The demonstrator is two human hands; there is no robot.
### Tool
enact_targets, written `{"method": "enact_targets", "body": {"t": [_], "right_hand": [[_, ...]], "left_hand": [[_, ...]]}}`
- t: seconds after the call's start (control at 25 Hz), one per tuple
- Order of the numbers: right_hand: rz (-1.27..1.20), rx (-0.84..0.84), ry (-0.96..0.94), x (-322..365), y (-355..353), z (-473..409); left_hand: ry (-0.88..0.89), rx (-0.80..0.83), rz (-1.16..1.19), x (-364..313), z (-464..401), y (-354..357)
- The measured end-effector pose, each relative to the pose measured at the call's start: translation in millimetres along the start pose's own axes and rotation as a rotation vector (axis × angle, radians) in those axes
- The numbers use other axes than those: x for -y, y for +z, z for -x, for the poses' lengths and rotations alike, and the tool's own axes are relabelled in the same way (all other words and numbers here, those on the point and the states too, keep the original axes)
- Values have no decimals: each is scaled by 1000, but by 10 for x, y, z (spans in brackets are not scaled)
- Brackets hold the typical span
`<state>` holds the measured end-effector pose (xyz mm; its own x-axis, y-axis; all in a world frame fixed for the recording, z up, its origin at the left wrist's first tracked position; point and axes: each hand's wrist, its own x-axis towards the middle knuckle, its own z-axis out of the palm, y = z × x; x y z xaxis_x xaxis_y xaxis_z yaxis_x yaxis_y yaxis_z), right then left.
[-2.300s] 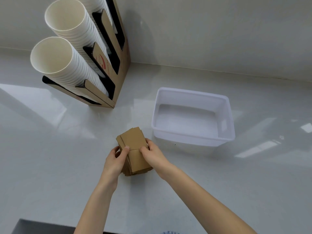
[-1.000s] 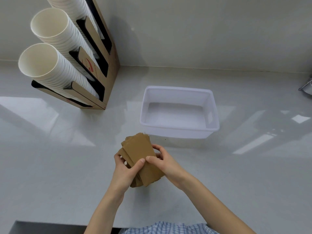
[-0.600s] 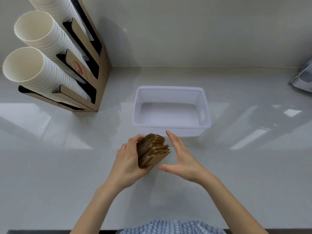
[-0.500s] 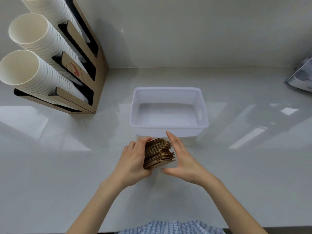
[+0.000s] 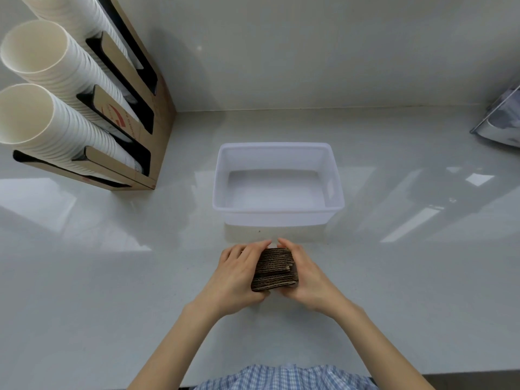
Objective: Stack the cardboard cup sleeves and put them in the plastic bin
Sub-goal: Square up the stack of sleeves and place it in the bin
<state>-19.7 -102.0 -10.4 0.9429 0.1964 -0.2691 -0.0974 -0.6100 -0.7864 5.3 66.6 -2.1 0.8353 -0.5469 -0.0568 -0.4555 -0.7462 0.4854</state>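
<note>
A stack of brown cardboard cup sleeves (image 5: pixel 275 269) stands on edge on the white counter, its corrugated edges facing me. My left hand (image 5: pixel 239 274) presses its left face and my right hand (image 5: pixel 306 274) presses its right face, fingertips nearly meeting over the far end. The white plastic bin (image 5: pixel 334 205) sits just beyond the hands, with nothing inside it.
A cardboard dispenser (image 5: pixel 146 130) with long rows of white paper cups (image 5: pixel 53 71) stands at the back left against the wall. A shiny metal object (image 5: pixel 503 122) shows at the right edge. The counter's front edge runs along the bottom.
The stack has been turned from lying flat in both hands to standing on edge. My right hand, open beside it half a second ago, has closed against its right side.
</note>
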Motion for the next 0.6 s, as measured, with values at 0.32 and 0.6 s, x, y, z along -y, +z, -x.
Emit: {"method": "enact_targets", "body": {"t": [0.32, 0.6], "right_hand": [[-73, -24, 6, -42, 30, -10], [-124, 30, 23, -16, 95, 12]], "left_hand": [[-145, -33, 200, 263, 211, -46], [-245, -123, 344, 210, 245, 57]]}}
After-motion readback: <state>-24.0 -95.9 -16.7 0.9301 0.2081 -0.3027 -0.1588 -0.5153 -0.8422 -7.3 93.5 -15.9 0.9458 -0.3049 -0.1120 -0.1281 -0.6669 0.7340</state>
